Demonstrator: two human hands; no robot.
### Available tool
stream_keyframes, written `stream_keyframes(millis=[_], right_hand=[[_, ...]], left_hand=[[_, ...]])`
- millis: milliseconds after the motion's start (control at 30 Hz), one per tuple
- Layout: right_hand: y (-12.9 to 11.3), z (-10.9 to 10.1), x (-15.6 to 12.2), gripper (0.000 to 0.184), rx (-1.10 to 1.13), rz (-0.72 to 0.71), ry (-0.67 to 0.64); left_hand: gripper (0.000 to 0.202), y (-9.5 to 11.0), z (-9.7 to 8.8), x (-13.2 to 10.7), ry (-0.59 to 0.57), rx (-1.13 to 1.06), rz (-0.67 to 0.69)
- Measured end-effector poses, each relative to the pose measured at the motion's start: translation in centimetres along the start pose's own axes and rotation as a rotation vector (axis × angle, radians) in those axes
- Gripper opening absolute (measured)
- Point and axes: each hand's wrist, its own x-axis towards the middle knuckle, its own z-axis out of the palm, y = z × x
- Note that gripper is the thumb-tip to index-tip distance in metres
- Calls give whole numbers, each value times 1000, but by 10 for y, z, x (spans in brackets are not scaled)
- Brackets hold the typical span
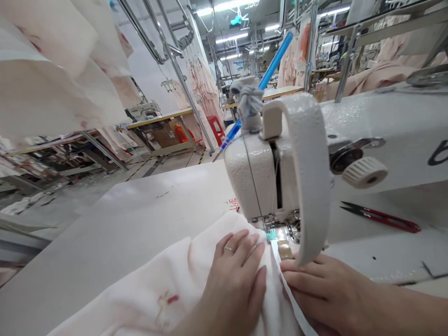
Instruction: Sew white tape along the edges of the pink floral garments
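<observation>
A pale pink fabric (168, 284) with faint red marks lies on the sewing table (115, 233), its edge under the presser foot (271, 231) of a white sewing machine (280, 172). My left hand (238, 275), with a ring on one finger, lies flat on the fabric just left of the needle, fingers stretched out. My right hand (322, 289) rests flat on the fabric's white edge strip, right of the foot, partly behind the machine's white guard (311, 186).
Red-handled thread snips (381, 217) lie on the table behind the machine arm. A blue tube (269, 70) rises from the machine top. Pink garments hang on racks (52, 70) at left, with other workbenches (157, 121) beyond.
</observation>
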Motion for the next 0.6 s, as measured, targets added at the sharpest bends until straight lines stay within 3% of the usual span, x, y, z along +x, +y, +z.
stream_keyframes(millis=[133, 300, 400, 500, 600], right_hand=[[2, 3, 2, 20, 56, 32, -28], [5, 4, 4, 17, 69, 19, -16], [5, 3, 4, 16, 142, -4, 10], [4, 2, 4, 14, 197, 18, 28], [6, 3, 2, 14, 205, 8, 39]], left_hand=[[29, -10, -1, 6, -14, -8, -8], [23, -37, -6, 25, -68, -42, 55], [21, -38, -13, 28, -74, 33, -26], [25, -12, -18, -2, -49, 168, -89], [36, 20, -12, -61, -39, 347, -43]])
